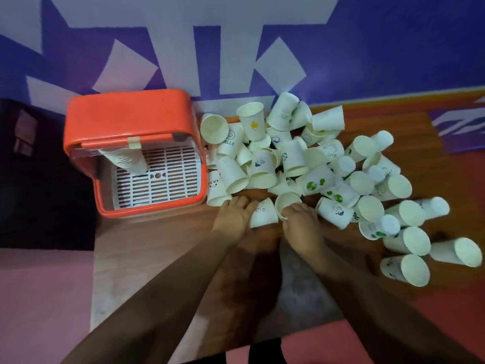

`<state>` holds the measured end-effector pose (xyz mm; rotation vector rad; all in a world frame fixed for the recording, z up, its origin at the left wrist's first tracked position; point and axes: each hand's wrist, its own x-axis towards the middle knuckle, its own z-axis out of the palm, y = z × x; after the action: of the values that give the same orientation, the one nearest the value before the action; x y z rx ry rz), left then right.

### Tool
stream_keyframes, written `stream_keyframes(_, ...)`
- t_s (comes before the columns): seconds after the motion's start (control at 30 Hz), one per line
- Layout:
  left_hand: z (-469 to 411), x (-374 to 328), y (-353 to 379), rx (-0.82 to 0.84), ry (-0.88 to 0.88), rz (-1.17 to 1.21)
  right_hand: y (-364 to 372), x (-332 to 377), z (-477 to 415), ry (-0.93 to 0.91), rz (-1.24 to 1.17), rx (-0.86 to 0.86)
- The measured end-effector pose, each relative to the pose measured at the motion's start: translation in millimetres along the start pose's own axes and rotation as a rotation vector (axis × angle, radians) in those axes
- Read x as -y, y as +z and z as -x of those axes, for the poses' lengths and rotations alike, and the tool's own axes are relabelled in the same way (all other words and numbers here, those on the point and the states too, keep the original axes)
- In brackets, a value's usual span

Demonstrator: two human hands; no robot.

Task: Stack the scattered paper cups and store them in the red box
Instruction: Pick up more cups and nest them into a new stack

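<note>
Left hand gripping a tipped paper cup at frame centre, right hand pinching the rim of a second cup, red box upper left

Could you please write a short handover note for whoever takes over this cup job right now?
Left hand: holds a tipped cup at the pile's near edge.
Right hand: pinches the rim of an upright cup beside it.
Done: red box open, one stack leaning inside.
To do: many loose cups on the table to stack and box.
</note>
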<state>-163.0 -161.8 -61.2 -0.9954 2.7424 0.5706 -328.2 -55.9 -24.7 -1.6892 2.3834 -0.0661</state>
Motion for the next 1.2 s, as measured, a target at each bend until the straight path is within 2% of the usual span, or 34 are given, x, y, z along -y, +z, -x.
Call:
stream_keyframes(0.1, 6.1, -3.7, 12.9, 0.033, -0.046, 0.098, -0.7, -9.3, 7.1, 0.010, -0.013, -0.064)
stream_keyframes(0.17, 13.9, -3.7, 21.5, 0.017, -0.108, 0.320, -4.6, -16.3, 15.4, 0.017, -0.102, -0.144)
stream_keyframes(0.27, 29.5, -2.1, 28.6, -0.044, -0.244, 0.748, -12.2, -30.0, 30.7, 0.022, -0.322, -0.269)
stream_keyframes(0.37, 44.8, -6.0, 27.1, -0.038, -0.320, 0.998, -27.5, -36.3, 42.8, 0.143, -0.621, -0.351)
stream_keyframes(0.47, 54.7, -15.9, 24.2, -0.051, -0.303, 1.177, -45.8, -35.7, 48.8, 0.260, -0.837, -0.222)
stream_keyframes(0.57, 61.3, -24.9, 17.9, -0.035, -0.281, 1.289, -54.4, -36.0, 48.8, 0.232, -0.957, -0.043)
stream_keyframes(0.63, 65.1, -28.9, 12.2, -0.028, -0.275, 1.379, -59.0, -34.4, 48.0, 0.208, -0.964, 0.050)
stream_keyframes(0.73, 74.5, -28.9, 3.4, 0.005, -0.265, 1.559, -70.7, -32.4, 47.9, 0.174, -0.962, 0.100)
stream_keyframes(0.87, 90.1, -27.8, -10.2, 0.070, -0.220, 1.601, -84.6, -33.2, 47.5, 0.105, -0.891, 0.197)
stream_keyframes(1.07, 100.2, -17.3, -19.7, 0.209, -0.179, 1.749, -95.0, -33.7, 49.9, 0.107, -0.989, 0.358)
stream_keyframes(1.2, 95.6, -30.3, -16.9, 0.204, -0.164, 1.710, -78.8, -22.5, 56.0, 0.069, -0.956, 0.410)
